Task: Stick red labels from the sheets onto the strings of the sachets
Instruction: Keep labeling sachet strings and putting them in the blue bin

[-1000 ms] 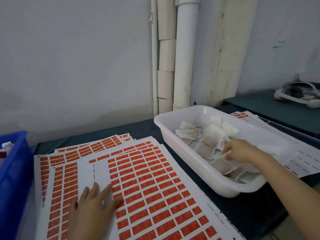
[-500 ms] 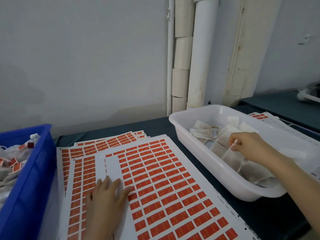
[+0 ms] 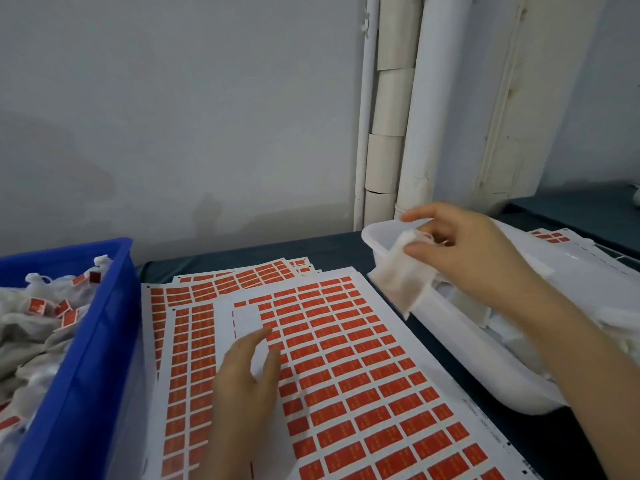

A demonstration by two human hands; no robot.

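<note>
Right hand [image 3: 467, 251] pinches sachet [image 3: 401, 282], left hand [image 3: 246, 372] rests open on label sheet [image 3: 346, 375] below it; tease string [image 3: 429, 236] free before peeling

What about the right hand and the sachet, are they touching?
Touching. The head view shows the right hand pinching the sachet at its top edge between thumb and fingers.

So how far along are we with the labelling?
Done: labelled sachets lie in the blue crate. In hand: the right hand pinches an unlabelled sachet above the white tub; the left hand rests on the top label sheet, one corner peeled. Left: more sachets in the tub, most labels unused.
</note>
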